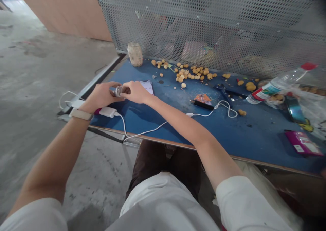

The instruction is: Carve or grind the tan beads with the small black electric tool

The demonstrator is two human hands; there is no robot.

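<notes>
Over the left end of the blue table [152,117], a small grey, shiny round piece [118,91] is held between both hands. My left hand [100,94] curls its thumb and fingers around the piece from the left. From the right, my right hand [136,91] closes its fingertips against the same piece. Its exact kind is too small to make out, and the fingers cover part of it. A white printed sheet [147,86] lies just behind my right hand. Under my left wrist sits a white plug-like block [108,111] with a white cable [150,131].
Many small tan round fruits or nuts [188,75] lie along the back, before a perforated metal panel [193,27]. A cloudy jar [135,55] stands back left. A black pen-shaped tool [202,104], a tilted plastic bottle [277,86] and a purple packet [303,143] are rightward.
</notes>
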